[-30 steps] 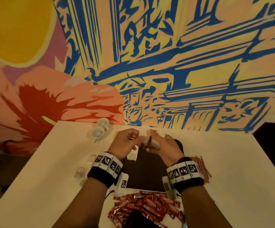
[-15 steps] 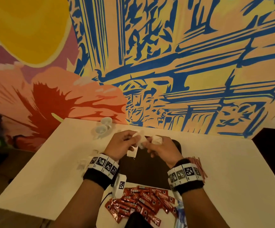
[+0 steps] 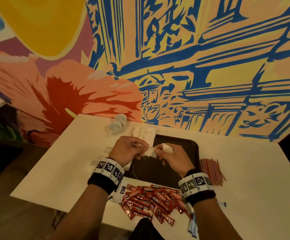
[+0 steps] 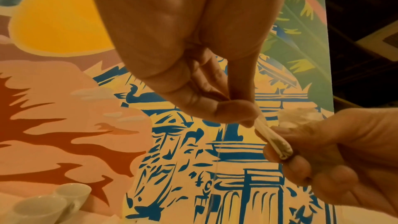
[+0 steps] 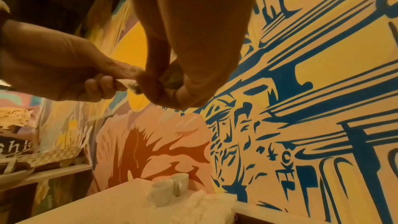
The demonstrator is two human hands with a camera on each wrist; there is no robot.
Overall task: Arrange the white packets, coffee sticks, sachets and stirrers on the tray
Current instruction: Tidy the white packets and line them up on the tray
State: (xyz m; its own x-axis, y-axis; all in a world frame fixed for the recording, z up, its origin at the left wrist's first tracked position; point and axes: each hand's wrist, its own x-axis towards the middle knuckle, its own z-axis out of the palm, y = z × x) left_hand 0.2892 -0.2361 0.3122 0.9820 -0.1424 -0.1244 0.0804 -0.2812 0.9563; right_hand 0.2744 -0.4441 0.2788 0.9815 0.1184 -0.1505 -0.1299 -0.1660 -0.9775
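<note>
Both hands have drawn slightly apart since a second ago, above the dark tray (image 3: 191, 149). Left hand (image 3: 128, 150) and right hand (image 3: 172, 157) each pinch an end of one white packet (image 3: 150, 151); the right also holds a second packet (image 3: 167, 147). Only the left wrist view shows the packet's folded edge (image 4: 273, 140). Coffee sticks (image 3: 151, 201) lie near the table edge, stirrers (image 3: 211, 168) right of the tray.

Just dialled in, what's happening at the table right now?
A person holds a small white packet between both hands above the dark tray: the left hand pinches one end, the right hand the other, and also grips a second packet. A row of white packets lies at the tray's far left corner. The coffee sticks and stirrers lie on the table, off the tray.
</note>
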